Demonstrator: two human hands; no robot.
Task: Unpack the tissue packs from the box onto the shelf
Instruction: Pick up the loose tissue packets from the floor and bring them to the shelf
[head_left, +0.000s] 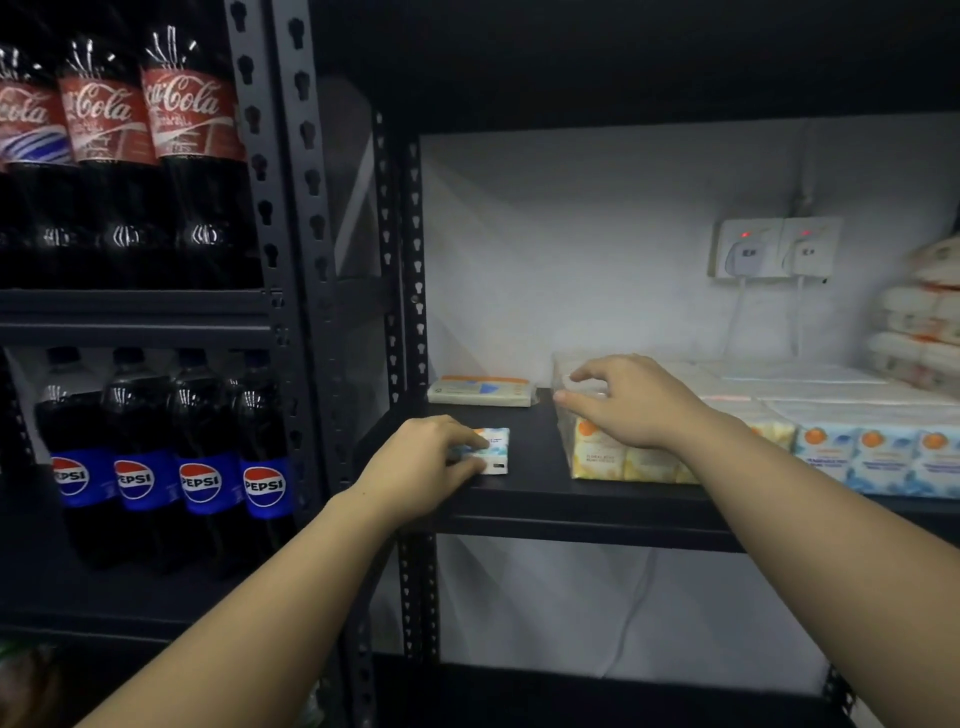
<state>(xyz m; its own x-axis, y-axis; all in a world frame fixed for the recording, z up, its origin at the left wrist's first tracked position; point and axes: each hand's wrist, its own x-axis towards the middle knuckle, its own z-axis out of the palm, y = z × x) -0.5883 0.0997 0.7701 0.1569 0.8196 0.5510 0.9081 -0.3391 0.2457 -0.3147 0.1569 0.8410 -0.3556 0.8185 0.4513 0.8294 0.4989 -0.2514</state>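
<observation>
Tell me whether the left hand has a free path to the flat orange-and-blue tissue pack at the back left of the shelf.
Probably yes: the left hand holds a small blue-white tissue pack just before the flat orange-and-blue tissue pack, with bare black shelf between, though its grip is occupied.

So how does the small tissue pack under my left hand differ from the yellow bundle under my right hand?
The small tissue pack is a single blue-and-white pack; the yellow bundle is several packs wrapped together in clear film. The left hand pinches the single pack near the shelf's front left, while the right hand rests on top of the bundle. Both sit on the same black shelf.
</observation>
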